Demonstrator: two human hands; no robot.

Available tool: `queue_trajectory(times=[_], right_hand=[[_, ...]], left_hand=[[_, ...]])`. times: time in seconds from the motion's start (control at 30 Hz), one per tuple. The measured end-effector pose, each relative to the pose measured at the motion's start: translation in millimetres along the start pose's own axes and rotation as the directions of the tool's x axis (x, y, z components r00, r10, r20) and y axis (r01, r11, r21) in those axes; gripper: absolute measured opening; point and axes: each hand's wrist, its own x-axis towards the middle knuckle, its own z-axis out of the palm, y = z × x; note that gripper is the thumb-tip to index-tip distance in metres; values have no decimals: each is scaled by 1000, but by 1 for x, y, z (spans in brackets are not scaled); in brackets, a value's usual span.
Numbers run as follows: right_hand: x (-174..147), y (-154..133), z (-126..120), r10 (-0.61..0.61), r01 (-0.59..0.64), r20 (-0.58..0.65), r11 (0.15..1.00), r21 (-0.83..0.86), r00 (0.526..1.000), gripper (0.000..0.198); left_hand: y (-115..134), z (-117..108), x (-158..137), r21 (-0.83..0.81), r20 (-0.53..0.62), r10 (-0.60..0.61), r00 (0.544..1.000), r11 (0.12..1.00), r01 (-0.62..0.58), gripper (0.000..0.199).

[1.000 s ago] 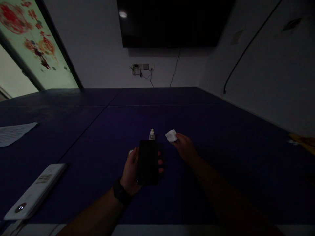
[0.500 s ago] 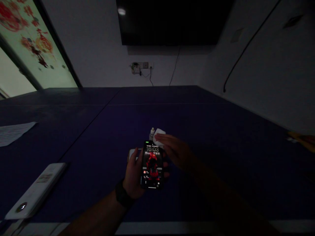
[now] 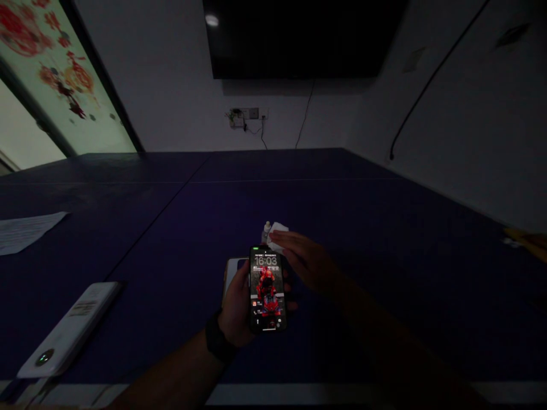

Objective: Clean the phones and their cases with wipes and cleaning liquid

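Observation:
My left hand (image 3: 236,310), with a dark watch on its wrist, is wrapped round a lit smartphone (image 3: 268,290). The screen faces up toward me and shows 16:03 over a red picture. At the phone's top right edge, my right hand (image 3: 310,259) holds a folded white tissue or cloth (image 3: 278,234) under its fingers. A small clear bottle (image 3: 265,233) with a pale cap stands just behind the phone, partly covered by the cloth. Beneath my left hand lies a flat, pale, phone-like case or box (image 3: 231,273), mostly hidden.
A white power bank (image 3: 70,330) with a cable lies at the left on the dark blue table (image 3: 171,239). Behind it rests a printed paper sheet (image 3: 29,232). A yellow object (image 3: 527,242) sits at the right edge. A large dark screen (image 3: 299,40) hangs on the wall.
The phone's screen has grown brighter, and the phone has shifted slightly right and down with my left hand. My right hand and the cloth stay near its top edge.

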Motion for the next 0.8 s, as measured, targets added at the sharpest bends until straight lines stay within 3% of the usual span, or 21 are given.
queue_trajectory(times=[0.13, 0.27, 0.57, 0.7, 0.8], right_hand=[[6, -4, 1, -23, 24, 74, 1000, -3, 997, 40], [12, -7, 5, -48, 51, 139, 999, -18, 989, 39], [13, -11, 12, -79, 93, 193, 994, -61, 978, 36], [8, -22, 7, -128, 155, 259, 984, -86, 957, 46], [-1, -41, 6, -217, 242, 347, 970, -32, 912, 54]], left_hand=[[-2, -9, 2, 3, 17, -55, 998, 998, 55, 61], [-6, -15, 5, -80, -22, -19, 1000, 997, 17, 51], [-5, -4, -2, -60, -121, 14, 993, 998, -22, 52], [-4, -4, -1, -99, -106, 27, 994, 994, -37, 55], [1, -8, 1, -111, -74, 63, 995, 991, -71, 58]])
